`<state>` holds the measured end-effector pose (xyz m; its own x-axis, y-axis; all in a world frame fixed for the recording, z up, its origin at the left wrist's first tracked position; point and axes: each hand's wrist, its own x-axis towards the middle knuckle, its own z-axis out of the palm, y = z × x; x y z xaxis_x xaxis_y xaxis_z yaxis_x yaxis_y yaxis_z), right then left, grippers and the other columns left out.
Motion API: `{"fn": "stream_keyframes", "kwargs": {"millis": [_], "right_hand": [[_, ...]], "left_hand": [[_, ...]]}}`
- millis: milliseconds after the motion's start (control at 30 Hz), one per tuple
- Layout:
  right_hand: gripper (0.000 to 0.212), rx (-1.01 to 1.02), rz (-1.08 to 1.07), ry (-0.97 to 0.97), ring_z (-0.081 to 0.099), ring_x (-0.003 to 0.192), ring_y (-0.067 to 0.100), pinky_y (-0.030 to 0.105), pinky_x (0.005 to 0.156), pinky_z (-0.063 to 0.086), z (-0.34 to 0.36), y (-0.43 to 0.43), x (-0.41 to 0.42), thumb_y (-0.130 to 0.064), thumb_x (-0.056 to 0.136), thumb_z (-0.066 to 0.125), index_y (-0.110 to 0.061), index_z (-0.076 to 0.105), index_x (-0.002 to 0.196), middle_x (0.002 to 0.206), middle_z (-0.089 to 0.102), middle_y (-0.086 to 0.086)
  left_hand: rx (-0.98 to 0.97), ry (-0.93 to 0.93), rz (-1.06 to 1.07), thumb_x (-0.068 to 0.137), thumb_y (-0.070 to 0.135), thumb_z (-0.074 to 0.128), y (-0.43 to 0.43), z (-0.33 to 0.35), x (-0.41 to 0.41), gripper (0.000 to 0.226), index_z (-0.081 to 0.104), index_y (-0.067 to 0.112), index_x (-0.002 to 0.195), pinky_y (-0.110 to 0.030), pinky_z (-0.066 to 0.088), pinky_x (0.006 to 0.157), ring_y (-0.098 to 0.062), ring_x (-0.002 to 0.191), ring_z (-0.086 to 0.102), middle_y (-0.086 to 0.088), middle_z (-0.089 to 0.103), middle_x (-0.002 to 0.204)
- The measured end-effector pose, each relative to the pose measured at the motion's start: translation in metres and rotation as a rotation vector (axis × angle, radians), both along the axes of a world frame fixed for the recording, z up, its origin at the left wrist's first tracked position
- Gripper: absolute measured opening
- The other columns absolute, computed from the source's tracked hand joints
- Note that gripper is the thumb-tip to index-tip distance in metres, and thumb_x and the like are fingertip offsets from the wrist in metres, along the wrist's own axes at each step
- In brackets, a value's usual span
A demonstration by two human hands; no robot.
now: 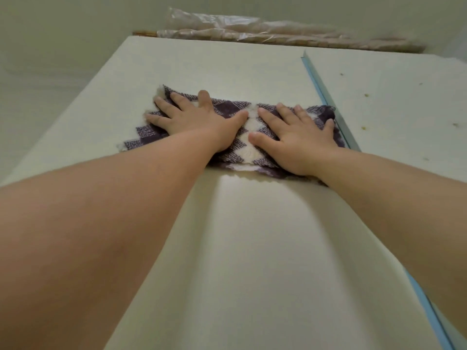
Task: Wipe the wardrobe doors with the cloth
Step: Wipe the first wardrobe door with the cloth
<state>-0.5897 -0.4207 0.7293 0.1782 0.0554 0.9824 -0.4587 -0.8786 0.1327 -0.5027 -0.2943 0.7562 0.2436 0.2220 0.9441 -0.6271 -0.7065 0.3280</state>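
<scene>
Both arms reach up along a pale wardrobe door (pixel 227 248), and both hands lie flat on a cloth (pixel 242 145) pressed against it. The cloth is a purple and white zigzag towel, stretched sideways across the upper part of the door, below its top edge. Its right end touches the blue strip (pixel 326 99) that runs down the door's right edge. Its left end stops short of the door's left edge.

The left hand (pixel 192 117) is spread wide over the left half of the cloth, fingers straight and fanned out, palm down on the fabric. The right hand (pixel 298 132) lies the same way on the right half, fingers splayed, the little finger near the blue strip. The two thumbs point towards each other, with a bare band of the cloth showing between them. Neither hand curls round anything.

Beyond the blue strip is a second door (pixel 391 97), with a few small brownish specks (pixel 366 95) on its surface. Along the top edge of the wardrobe lies a long bundle wrapped in clear plastic (pixel 252 31), reaching from above the first door over towards the right corner.
</scene>
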Motion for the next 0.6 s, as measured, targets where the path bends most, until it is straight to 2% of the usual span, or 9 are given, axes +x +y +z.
{"fn": "stream_keyframes", "kwargs": {"millis": [300,600], "right_hand": [[0.065,-0.026,-0.008,-0.016,-0.004,0.144,0.016,0.064,0.107,-0.005,0.064,0.003,0.004,-0.072,0.085,0.019,-0.049,0.004,0.143,0.157,-0.001,-0.012],[0.066,-0.018,0.003,-0.033,-0.005,0.144,0.018,0.065,0.106,-0.006,0.035,0.001,0.003,-0.073,0.084,0.018,-0.049,0.003,0.143,0.157,-0.001,-0.011]], "left_hand": [[-0.043,0.015,-0.005,0.068,0.088,0.022,0.004,0.052,-0.003,0.100,0.010,0.027,0.146,-0.063,0.001,0.107,-0.045,0.140,-0.004,-0.020,0.004,0.155],[0.051,-0.045,-0.014,0.072,0.085,0.018,0.009,0.016,0.001,0.092,0.014,0.030,0.146,-0.062,-0.002,0.109,-0.042,0.140,-0.008,-0.017,0.001,0.156]]}}
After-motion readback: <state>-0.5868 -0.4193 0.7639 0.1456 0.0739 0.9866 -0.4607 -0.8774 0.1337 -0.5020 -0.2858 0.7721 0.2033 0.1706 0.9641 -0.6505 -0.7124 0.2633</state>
